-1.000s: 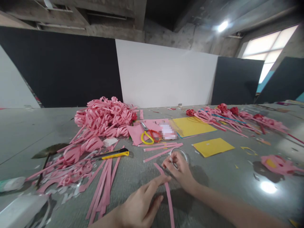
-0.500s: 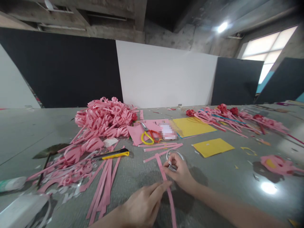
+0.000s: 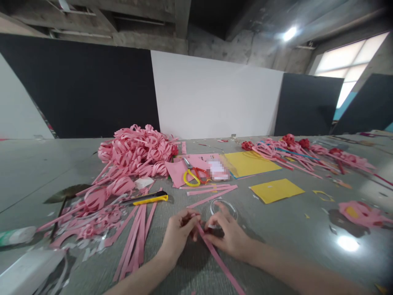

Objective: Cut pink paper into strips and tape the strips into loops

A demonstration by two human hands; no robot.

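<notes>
My left hand [image 3: 182, 231] is closed in a pinch around the upper end of a pink paper strip [image 3: 220, 262]. From there the strip runs down and right toward the bottom edge. Just beside it, my right hand [image 3: 229, 233] has its thumb and curled fingers at the same strip, a little below the end. A clear ring-shaped roll of tape [image 3: 233, 208] shows behind the right fingers; whether they touch it I cannot tell. Beyond the hands lie more pink strips [image 3: 211, 197]. To the left are a yellow utility knife [image 3: 150, 198] and a bundle of cut strips [image 3: 135, 241].
Yellow-and-red-handled scissors [image 3: 192, 176] lie on pink paper [image 3: 175, 172] by a pixelated item [image 3: 218, 170]. Yellow sheets [image 3: 276, 190] lie to the right. A heap of pink paper loops [image 3: 138, 149] stands back left; paper flowers [image 3: 288, 141] lie back right. A white box [image 3: 30, 268] sits front left.
My left hand has moved up and left to the strip's end, and its fingers have curled in. My right hand has shifted slightly down. The strip's lower end has swung right.
</notes>
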